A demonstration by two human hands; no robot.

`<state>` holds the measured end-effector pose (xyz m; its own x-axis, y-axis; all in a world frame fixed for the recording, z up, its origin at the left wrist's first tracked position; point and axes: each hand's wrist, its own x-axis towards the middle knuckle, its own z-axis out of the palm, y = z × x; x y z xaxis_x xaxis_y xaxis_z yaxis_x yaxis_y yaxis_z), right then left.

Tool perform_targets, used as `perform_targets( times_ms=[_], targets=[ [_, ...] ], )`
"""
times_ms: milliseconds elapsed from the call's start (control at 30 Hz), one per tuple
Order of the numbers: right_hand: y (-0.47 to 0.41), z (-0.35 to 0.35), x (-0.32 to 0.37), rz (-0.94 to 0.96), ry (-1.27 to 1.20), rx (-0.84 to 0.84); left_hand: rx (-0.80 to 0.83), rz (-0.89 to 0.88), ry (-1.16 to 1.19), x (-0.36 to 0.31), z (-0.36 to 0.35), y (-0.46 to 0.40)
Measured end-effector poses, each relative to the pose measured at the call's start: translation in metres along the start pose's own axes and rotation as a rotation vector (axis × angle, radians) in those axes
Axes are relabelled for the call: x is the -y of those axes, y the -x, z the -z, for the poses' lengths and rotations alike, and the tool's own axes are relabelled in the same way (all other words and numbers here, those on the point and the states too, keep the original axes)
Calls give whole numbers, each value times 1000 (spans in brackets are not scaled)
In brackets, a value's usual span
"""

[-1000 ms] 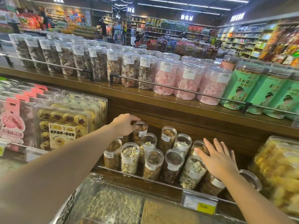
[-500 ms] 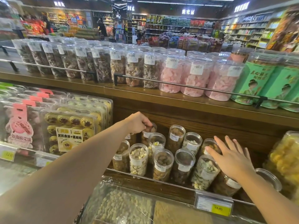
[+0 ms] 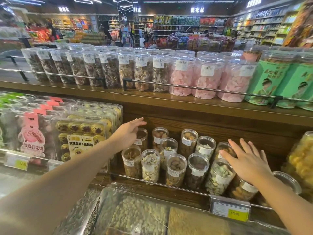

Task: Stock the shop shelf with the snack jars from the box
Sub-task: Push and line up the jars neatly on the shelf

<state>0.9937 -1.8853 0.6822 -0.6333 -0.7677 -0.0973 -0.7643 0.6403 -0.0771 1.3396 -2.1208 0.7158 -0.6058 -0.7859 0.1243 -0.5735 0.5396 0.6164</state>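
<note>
1. Two bare hands reach into a low shelf bay of small clear snack jars. The left hand hovers with fingers loosely extended, just in front of the back-left jar, and holds nothing. Whether a fingertip touches that jar cannot be told.

2. The right hand lies flat, fingers straight and spread, across the tops of the right-end jars. It presses or steadies them and grips none.

3. Around the hands, about a dozen snack jars of nuts stand tilted in two rough rows on the wooden shelf, close together, many touching.

4. A thin metal rail runs along the front edge and holds the front row back. A price tag is clipped to it at the right.

5. Progress, as a judgement: most of this bay looks filled and the hands seem to be tidying. No box is in view, so how many jars are left cannot be told.

6. Open room is tight. The upper shelf board overhangs closely, boxed pastries wall off the left, and yellow snack tubs crowd the right. The likeliest gap is at the far right, beside a jar lying lid-forward.
</note>
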Motion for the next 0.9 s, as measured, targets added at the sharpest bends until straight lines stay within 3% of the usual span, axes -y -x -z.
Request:
perform_targets(
  times_ms=[67, 233, 900],
  targets=[
    [0, 1, 0, 1, 6, 2, -1, -29, -6, 8, -2, 16],
    [2, 2, 1, 9, -4, 8, 235, -70, -276, 20, -23, 40],
    [-1, -1, -1, 6, 1, 3, 76, -8, -303, 27, -36, -24]
  ],
)
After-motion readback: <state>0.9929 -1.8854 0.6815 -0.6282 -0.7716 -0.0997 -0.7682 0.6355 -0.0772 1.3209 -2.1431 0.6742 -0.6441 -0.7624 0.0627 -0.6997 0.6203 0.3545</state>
